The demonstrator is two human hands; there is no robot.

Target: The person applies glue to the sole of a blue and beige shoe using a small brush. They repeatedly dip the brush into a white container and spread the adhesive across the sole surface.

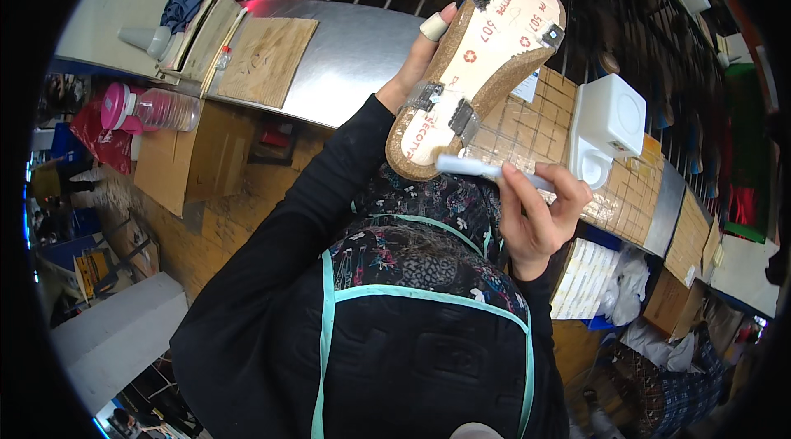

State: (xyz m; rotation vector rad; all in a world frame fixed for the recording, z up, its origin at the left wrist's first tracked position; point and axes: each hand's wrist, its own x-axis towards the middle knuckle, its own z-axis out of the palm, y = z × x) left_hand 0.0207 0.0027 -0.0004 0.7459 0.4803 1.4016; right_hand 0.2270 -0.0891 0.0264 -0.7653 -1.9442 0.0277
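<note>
My left hand (412, 72), with a pale wrap on one finger, grips a cork sandal footbed (474, 80) from its left side. The footbed's underside faces up, covered by a cream board with red print. Dark strap ends (426, 96) lie folded over its edges in several places. Between the fingertips of my right hand (540, 220) is a slim pale brush (478, 166). Its tip lies at the rounded heel end of the footbed; whether it touches I cannot tell.
A white glue dispenser (608, 122) stands on a cardboard-covered bench (527, 130) to the right. Further left are a wooden board (262, 60) on the metal table, a clear jar with pink lid (165, 109) and a cardboard box (185, 163). Dark rails run along the far side.
</note>
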